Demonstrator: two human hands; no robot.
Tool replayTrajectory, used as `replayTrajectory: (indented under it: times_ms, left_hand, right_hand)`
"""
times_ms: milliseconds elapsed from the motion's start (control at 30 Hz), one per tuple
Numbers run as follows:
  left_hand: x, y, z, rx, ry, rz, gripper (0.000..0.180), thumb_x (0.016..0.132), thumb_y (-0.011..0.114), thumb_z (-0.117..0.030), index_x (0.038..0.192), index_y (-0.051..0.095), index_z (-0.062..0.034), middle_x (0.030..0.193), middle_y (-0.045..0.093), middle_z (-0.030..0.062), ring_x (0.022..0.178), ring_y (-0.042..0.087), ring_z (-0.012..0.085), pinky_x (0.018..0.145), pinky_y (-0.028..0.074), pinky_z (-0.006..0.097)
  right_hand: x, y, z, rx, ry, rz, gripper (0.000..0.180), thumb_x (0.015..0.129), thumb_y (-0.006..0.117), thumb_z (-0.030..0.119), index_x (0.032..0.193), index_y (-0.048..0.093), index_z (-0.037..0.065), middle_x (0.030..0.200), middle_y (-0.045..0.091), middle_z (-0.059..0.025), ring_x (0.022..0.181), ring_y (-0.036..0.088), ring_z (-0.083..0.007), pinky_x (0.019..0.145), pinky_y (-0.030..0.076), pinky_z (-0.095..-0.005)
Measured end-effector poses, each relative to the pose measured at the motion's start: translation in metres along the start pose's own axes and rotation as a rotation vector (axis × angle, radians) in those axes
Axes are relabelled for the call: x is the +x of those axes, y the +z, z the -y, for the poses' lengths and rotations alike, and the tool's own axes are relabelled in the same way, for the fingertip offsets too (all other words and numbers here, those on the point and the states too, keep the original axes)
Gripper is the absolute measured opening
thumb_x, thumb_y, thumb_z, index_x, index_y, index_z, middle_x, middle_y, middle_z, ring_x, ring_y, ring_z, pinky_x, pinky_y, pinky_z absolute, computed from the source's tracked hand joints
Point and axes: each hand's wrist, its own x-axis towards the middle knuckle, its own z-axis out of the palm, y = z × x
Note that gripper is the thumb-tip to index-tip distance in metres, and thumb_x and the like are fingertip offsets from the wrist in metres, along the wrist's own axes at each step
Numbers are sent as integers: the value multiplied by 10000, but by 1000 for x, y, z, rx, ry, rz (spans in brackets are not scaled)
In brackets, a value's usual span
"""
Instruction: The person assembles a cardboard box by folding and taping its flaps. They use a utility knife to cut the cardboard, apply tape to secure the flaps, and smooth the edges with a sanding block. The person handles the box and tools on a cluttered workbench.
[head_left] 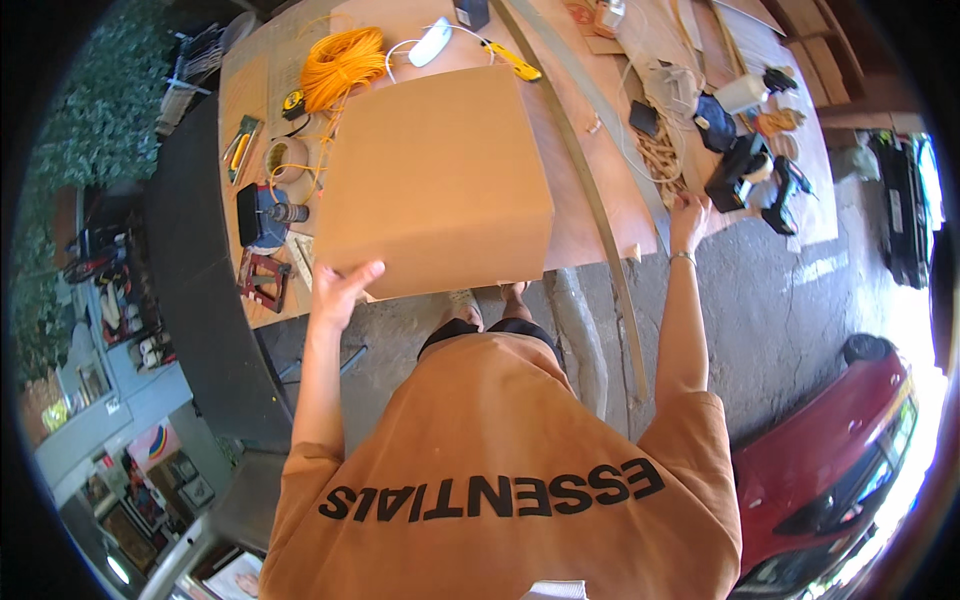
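A brown box-like piece (440,170) with smooth flat faces, wood board or cardboard, covers the middle of the workbench's near edge. My left hand (345,292) grips its near left corner, with the thumb on the front face and the fingers hidden behind. Over at the right, my right hand (690,218) reaches to the near end of a pile of small wooden pieces (657,158). Its fingertips are drawn together there, and whatever they hold is too small to make out. Just right of that hand stands a black power tool (735,180), beside a dark cordless drill (785,197).
Orange rope (342,68), a tape measure (293,103) and a red staple gun (265,280) lie along the left side. Behind the box is a yellow utility knife (512,60). A long wooden strip (590,190) overhangs the near edge. A red car (820,470) stands at right.
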Motion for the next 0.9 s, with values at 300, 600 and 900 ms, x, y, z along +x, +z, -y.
replayTrajectory:
  times_ms: [300,600,900]
  left_hand:
    - [56,16,-64,-136,-43,-130,463,858,856,-135,1272,674,-36,1186,736,51,1097,673,152,986,508,333]
    - [68,13,-62,-200,-96,-149,490,881,824,-114,1316,624,-9,1225,712,77,1108,684,193,972,537,355]
    - [39,25,-114,-143,-144,-90,452,823,829,-67,1232,660,29,1114,737,83,994,694,160,878,549,323]
  right_hand:
    - [7,-58,100,334,51,-67,226,1040,591,166,1192,668,16,1021,676,-150,1025,635,-316,892,504,-433]
    - [-47,-117,324,1367,48,719,314,1024,651,131,1280,608,-47,1171,704,-95,1087,644,-146,972,499,-316]
    - [-35,-151,345,1372,323,845,328,967,677,25,1280,610,-47,1154,721,-83,1023,677,-114,897,544,-281]
